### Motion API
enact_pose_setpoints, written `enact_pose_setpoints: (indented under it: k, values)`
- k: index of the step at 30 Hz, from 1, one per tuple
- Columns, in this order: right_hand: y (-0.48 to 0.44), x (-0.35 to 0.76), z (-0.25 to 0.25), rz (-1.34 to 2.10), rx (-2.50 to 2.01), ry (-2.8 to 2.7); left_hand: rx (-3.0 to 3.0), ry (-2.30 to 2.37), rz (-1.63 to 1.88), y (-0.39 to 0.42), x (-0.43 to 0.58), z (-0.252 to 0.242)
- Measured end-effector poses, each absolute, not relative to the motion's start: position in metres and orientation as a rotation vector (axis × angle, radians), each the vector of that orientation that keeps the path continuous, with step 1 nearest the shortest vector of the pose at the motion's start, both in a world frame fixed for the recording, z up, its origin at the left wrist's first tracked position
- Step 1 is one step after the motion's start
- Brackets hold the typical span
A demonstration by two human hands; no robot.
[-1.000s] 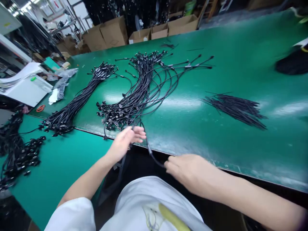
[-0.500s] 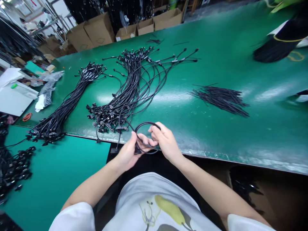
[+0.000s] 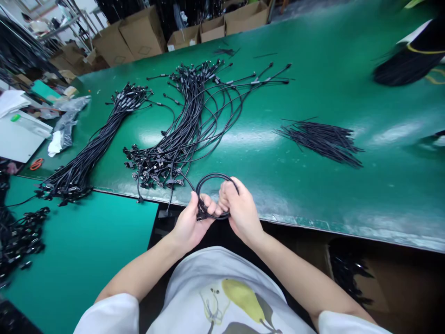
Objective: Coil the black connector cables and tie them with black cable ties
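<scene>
A black cable (image 3: 215, 176) is looped into a round coil at the table's front edge. My left hand (image 3: 193, 221) grips the coil's left side, thumb up, with a dark connector partly showing under the fingers. On the coil's right side, my right hand (image 3: 240, 207) is closed around the loops. Just beyond my hands lies a spread bundle of black cables (image 3: 194, 111), its near ends carrying connectors (image 3: 156, 167). To the right rests a pile of short black ties (image 3: 325, 141).
A second cable bundle (image 3: 107, 134) lies left, near orange scissors (image 3: 36, 163) and a plastic bag (image 3: 66, 125). More cables (image 3: 24, 236) sit on the lower green surface (image 3: 104, 250). Cardboard boxes (image 3: 142, 35) line the far edge. A black bunch with a yellow band (image 3: 403, 65) is at far right.
The cable has become a tighter, rounder coil of several loops. My right hand has shifted slightly right and closed around its side. The view has tilted a little.
</scene>
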State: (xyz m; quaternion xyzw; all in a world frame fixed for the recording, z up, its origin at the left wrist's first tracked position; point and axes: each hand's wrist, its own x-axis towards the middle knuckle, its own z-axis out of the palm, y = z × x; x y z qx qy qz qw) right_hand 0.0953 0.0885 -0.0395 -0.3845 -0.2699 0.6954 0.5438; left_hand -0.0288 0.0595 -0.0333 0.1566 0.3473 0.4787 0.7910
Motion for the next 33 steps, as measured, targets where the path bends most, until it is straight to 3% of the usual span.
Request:
enact_pose_setpoints:
  k: [6, 17, 25, 33]
  values:
    - [0.094, 0.11, -0.031, 1.926, -0.775, -0.679, 0.731, 0.791, 0.963, 0.057, -0.04, -0.034]
    - [0.077, 0.093, -0.023, 1.604, -0.942, -0.79, 1.484, 1.063, 0.536, 0.058, -0.058, -0.035]
    - [0.078, 0.091, -0.014, 1.642, -0.842, -0.684, 1.115, 0.77, 0.665, 0.053, -0.037, -0.046]
    - [0.085, 0.124, -0.01, 1.757, -0.968, -1.017, 0.868, 0.73, 0.605, 0.051, -0.056, -0.046]
